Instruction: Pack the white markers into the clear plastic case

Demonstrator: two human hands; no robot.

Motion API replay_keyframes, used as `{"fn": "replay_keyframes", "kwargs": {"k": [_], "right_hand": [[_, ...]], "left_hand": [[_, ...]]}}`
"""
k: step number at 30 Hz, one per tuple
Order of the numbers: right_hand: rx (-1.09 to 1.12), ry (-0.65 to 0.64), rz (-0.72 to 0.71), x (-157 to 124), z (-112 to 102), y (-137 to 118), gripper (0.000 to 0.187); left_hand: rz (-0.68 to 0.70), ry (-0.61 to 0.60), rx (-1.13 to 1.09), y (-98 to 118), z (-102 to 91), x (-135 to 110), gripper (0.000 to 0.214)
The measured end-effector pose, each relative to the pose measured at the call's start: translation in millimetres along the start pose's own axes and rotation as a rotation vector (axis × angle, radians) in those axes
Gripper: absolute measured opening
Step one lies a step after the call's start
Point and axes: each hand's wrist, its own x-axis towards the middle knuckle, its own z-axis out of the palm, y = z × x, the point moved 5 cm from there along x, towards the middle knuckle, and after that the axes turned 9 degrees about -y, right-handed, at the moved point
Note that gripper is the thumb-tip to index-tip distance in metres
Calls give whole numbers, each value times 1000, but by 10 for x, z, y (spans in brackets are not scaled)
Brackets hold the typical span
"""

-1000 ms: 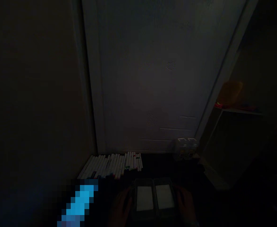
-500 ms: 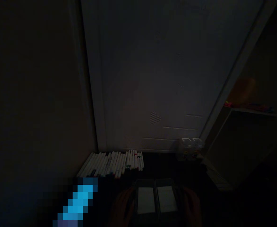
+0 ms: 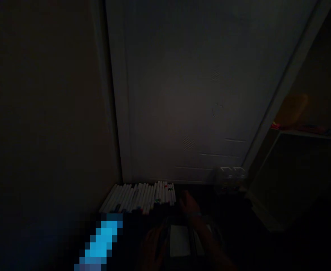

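Under me sits a dark two-part tray with pale panels showing in it, though the light is too poor to say what they are. My left hand lies against the tray's left side; it looks curled there, but I can't tell whether that grip is closed on the tray or only touching it. My right hand reaches out above the tray, a band around the wrist, and is near the far end of a row of white markers without touching them. It seems empty, but in this dark I can't tell if it's open or closed.

Beyond the tray, the markers lie side by side on a dark surface, probably a table, at the foot of a pale panelled door. Right of the markers, against the door, stands a clear container. Further right of the door, a white-edged shelf carries a yellowish object. Left of the door runs a dark wall. Left of the tray, a blue patch is too blurred to make out.
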Motion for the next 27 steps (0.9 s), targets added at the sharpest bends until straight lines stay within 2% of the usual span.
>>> {"fn": "replay_keyframes", "kwargs": {"k": [4, 7, 15, 18, 21, 24, 27], "right_hand": [[-153, -194, 226, 322, 287, 71, 23], [-182, -209, 261, 375, 373, 90, 22], [-175, -178, 279, 335, 329, 22, 24], [-111, -167, 264, 321, 251, 64, 18], [-26, -130, 224, 215, 172, 118, 18], [111, -64, 144, -42, 148, 133, 27], [495, 80, -8, -453, 137, 108, 38]], "left_hand": [[42, 25, 20, -46, 15, 18, 43], [61, 27, 48, -60, 18, 32, 42], [92, -17, 107, 31, 15, 31, 43], [88, -15, 86, 52, 14, 24, 44], [58, 3, 52, 90, -14, 20, 45], [37, 41, 6, 131, -58, 30, 44], [18, 84, -71, 135, -108, 52, 40]]}}
